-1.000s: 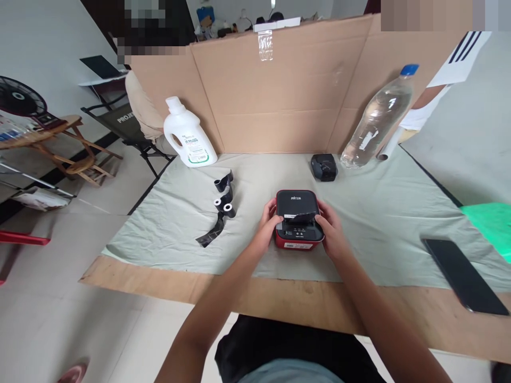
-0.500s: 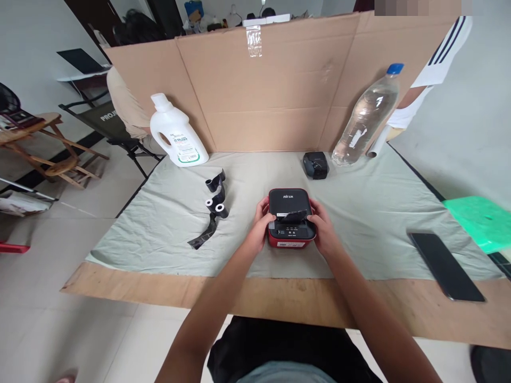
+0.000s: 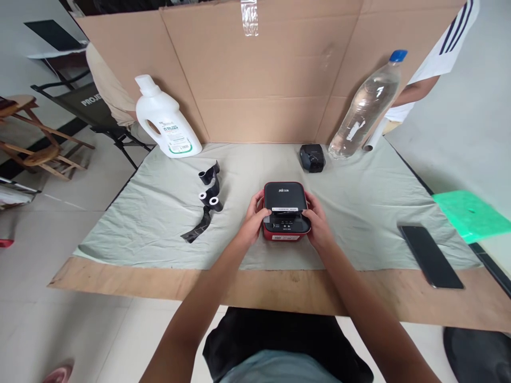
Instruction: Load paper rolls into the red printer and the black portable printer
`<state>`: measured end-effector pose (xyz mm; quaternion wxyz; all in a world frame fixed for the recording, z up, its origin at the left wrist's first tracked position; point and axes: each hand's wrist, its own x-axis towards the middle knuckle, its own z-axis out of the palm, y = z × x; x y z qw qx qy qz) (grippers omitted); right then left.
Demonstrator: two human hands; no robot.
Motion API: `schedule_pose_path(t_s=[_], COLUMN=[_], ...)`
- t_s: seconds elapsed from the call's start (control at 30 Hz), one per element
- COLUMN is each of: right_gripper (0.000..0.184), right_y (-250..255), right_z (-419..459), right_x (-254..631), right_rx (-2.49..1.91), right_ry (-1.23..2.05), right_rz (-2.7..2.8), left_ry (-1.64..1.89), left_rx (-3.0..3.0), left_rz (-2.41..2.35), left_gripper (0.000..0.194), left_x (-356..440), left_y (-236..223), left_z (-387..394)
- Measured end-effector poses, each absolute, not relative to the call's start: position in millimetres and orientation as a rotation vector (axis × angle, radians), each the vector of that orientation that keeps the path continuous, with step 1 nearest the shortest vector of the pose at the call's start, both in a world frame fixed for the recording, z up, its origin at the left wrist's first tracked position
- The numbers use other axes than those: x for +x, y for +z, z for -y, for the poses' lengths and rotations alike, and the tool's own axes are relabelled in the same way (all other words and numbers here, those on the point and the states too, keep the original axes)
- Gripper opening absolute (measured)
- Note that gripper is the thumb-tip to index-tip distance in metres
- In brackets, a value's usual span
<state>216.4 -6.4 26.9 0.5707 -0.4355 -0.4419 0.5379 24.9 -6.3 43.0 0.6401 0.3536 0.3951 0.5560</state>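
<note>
A small black and red printer (image 3: 285, 198) with rounded corners stands on the cloth in front of me. My left hand (image 3: 255, 217) grips its left side, thumb on the top near the slot across the middle. On the opposite side my right hand (image 3: 316, 219) is closed around the edge in the same way, its thumb by the slot's other end. A white label strip runs along the edge of the printer's lid. To the left lie several small black rolls (image 3: 216, 204) with a loose shiny black strip (image 3: 198, 227) trailing towards me.
A white jug (image 3: 170, 125) and a water bottle (image 3: 365, 109) stand before a cardboard screen (image 3: 259, 80). A black taped object (image 3: 312, 158) sits behind the printer. A phone (image 3: 430, 256) and a green sheet (image 3: 471, 213) lie right. People are behind the screen.
The raised black strip at the printer's slot has gone down, leaving the white label in plain sight. Both hands keep their hold. The camera view has tilted down and shifted.
</note>
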Motion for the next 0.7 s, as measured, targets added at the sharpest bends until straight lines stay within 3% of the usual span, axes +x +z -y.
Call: schedule_pose_path(t_s=[0.7], right_gripper=[0.06], right_y=[19.6], right_z=[7.3], right_x=[220.4], right_rx=[-1.057], right_ry=[1.245], right_rz=[1.065], left_ry=[1.291], left_rx=[0.785], left_rz=[-0.883], left_gripper=[0.065], left_x=[26.2], left_y=[33.4], left_z=[7.0])
